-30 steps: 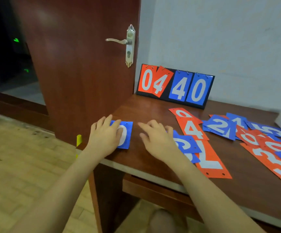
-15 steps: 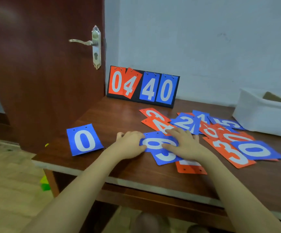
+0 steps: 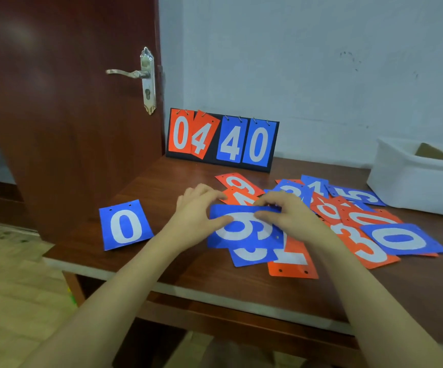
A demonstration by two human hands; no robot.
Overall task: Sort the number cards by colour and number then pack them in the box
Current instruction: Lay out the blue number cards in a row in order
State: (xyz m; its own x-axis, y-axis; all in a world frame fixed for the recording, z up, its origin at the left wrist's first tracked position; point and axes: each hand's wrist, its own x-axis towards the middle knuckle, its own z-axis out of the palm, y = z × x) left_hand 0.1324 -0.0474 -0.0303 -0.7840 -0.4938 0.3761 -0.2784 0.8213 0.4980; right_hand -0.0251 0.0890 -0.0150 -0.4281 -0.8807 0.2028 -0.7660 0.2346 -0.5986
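While both hands work the pile, biggest things first: dark red door [image 3: 63, 107] at left w/ metal lever handle [image 3: 135, 74], pale wall [image 3: 307, 62] behind, brown wooden table [image 3: 241, 277] across the middle. White box [image 3: 414, 181] at far right of table, open top, something tan inside, can't tell what. Black flip scoreboard [image 3: 221, 140] upright against wall, reading red 0 4, blue 4 0. Loose pile of red & blue number cards [image 3: 347, 216] spread centre to right, overlapping, incl. blue 0 card at right edge [image 3: 400, 239], long red 30 card [image 3: 361, 243], red card w/ two holes [image 3: 293, 264] nearest table front. Single blue 0 card [image 3: 125, 225] flat, well apart to left of pile. Blue 6 card [image 3: 244, 227] on top of pile's near-left, over another blue card [image 3: 252, 254]. Left hand [image 3: 196, 216] pinching blue 6 card's left edge, thumb on its face. Right hand [image 3: 292, 216] pinching its top-right part, thumb & fingers curled, hiding cards beneath.
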